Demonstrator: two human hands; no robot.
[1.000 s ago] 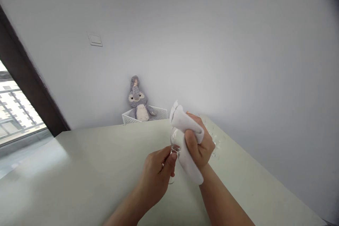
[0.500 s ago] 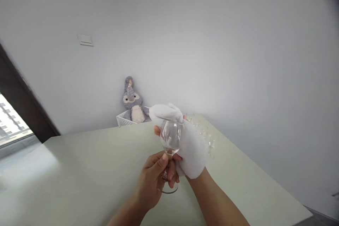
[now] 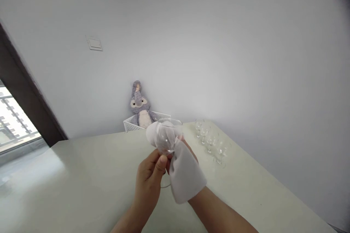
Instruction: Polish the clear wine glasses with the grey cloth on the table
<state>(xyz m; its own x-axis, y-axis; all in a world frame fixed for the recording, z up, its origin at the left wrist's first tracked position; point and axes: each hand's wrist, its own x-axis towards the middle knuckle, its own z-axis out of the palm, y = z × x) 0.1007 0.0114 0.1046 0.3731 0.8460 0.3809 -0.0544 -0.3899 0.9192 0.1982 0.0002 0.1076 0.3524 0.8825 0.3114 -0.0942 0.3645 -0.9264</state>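
Observation:
My left hand [image 3: 150, 174] is closed around the stem of a clear wine glass [image 3: 164, 139], held upright above the table. A white cloth [image 3: 186, 174] drapes over my right hand [image 3: 188, 148], hiding most of its fingers. That hand presses the cloth against the far and right side of the glass bowl, and part of the cloth shows through the glass. The round foot of the glass shows below my left hand, partly covered by the cloth.
Several stemmed glasses [image 3: 210, 141] stand in a row along the right edge of the pale table [image 3: 90, 182]. Behind the table, a grey plush toy [image 3: 140, 103] sits in a white basket [image 3: 131, 126] against the wall. A window is at far left.
The cloth and my right hand have shifted slightly left and down around the bowl. The glass has moved a little left with my left hand. The row of glasses shows more clearly.

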